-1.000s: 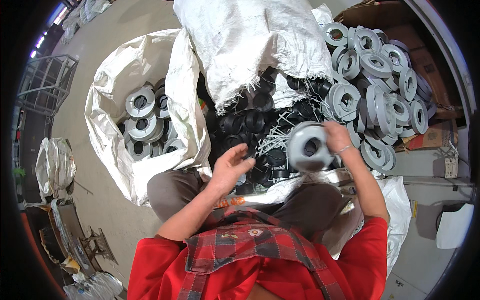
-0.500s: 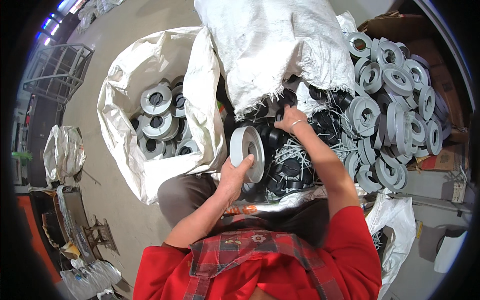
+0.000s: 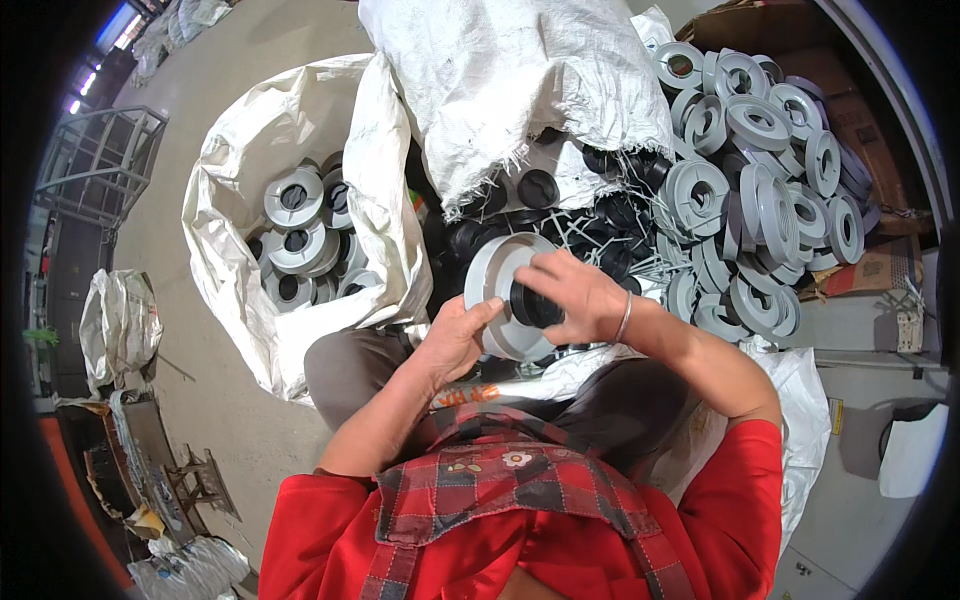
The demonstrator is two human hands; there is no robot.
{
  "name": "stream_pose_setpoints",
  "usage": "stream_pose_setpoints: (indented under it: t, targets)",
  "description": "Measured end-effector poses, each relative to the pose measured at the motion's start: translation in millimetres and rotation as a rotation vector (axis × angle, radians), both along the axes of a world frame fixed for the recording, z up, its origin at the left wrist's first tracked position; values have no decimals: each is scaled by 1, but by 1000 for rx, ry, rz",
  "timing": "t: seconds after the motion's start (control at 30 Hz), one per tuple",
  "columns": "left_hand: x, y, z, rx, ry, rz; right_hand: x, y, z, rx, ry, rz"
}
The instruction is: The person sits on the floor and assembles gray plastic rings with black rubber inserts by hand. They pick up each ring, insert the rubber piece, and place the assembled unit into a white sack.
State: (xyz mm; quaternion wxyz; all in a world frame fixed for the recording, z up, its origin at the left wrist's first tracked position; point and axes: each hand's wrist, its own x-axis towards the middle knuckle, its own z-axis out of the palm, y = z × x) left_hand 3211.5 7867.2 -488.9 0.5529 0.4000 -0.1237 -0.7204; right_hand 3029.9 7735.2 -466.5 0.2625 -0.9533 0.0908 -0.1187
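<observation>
My left hand (image 3: 459, 335) grips the rim of a grey plastic ring (image 3: 492, 268), tilted up above my lap, with the thumb on its near side. In my right hand (image 3: 582, 294) is a round black plastic cap (image 3: 533, 305), held against the ring's central opening. Fingers hide part of the cap, so how far it sits in the ring I cannot tell. Behind the ring lie loose black caps (image 3: 538, 188) and thin grey plastic sticks (image 3: 648, 268), spilling from under the frayed mouth of a white woven sack (image 3: 530, 80).
An open white woven sack (image 3: 230, 170) at the left holds grey rings with black centres (image 3: 296, 197). Many bare grey rings (image 3: 760, 125) are heaped at the right, beside a cardboard box (image 3: 865, 140). A metal frame (image 3: 105, 160) stands at the far left.
My right hand has come back from the black caps to the grey ring, bringing a cap with it. My left hand still holds the ring. The whole view has shifted slightly.
</observation>
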Motion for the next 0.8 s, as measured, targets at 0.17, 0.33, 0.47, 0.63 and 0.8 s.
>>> stream_pose_setpoints:
  t: [0.17,0.33,0.47,0.63,0.8]
  targets:
    - [-4,7,10,-64,50,-52,-8,14,14,58,22,-96]
    - [-23,8,7,-194,-310,53,-9,5,12,1387,503,-623]
    - [-25,7,11,-162,-268,11,-22,25,-5,99,48,-438]
    - [-28,17,36,-263,-659,50,-10,14,3,1668,246,-483]
    - [53,3,46,-414,-1630,560,-67,-65,-3,108,-188,-1016]
